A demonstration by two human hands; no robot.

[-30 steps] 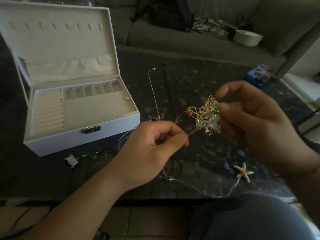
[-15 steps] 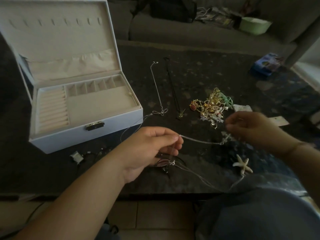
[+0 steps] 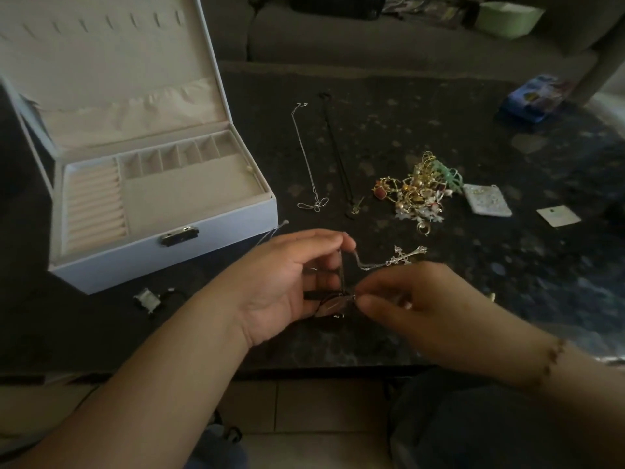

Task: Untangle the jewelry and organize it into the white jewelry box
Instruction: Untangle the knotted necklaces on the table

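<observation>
Two hands meet low in the middle of the frame, over the dark worktop (image 3: 439,106). Largest of all is the white jewelry box (image 3: 216,228), which fills the upper left; its lid stands open, and the ring rolls, the row of small cells and the wide compartment all show their pale lining. My left hand (image 3: 287,282) sits just below the box's front right corner, palm toward me, the fingers (image 3: 314,238) curled over with thumb and forefinger pressed together on a thin silver chain (image 3: 368,265). My right hand (image 3: 422,309) lies just to the right of it, its fingers bent and pinching the dark cord (image 3: 324,296) where it crosses the chain, though blur hides exactly how the tips lie. From my left pinch the chain runs right to a silver cross pendant (image 3: 407,256), which hangs just above my right knuckles.

Right of centre and above the cross lies the tangled heap of gold and green jewelry (image 3: 416,191), well apart from both hands. Between that heap and the box, two necklaces lie laid out straight: a silver necklace (image 3: 306,160) and a black one (image 3: 338,154).
</observation>
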